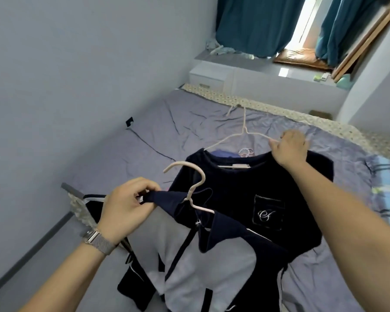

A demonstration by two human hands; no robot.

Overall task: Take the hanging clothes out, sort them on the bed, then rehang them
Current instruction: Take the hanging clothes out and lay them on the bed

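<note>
A dark navy T-shirt [245, 194] with a chest pocket lies flat on the bed [189, 122], a thin white wire hanger [243, 129] sticking out of its neck. My right hand [289, 148] grips the shirt's shoulder together with the hanger's arm. Nearer me hangs a grey and navy zip jacket [203, 266] on a pale pink hanger [189, 188]. My left hand [131, 206], with a metal watch at the wrist, pinches the jacket's navy collar just left of that hanger's hook.
The lilac sheet spreads wide to the left and far side. A plaid blanket [387, 194] lies at the right edge. A black cable [151, 147] runs from a wall socket across the sheet. Drawers [208, 78] and teal curtains [257, 23] stand beyond the bed.
</note>
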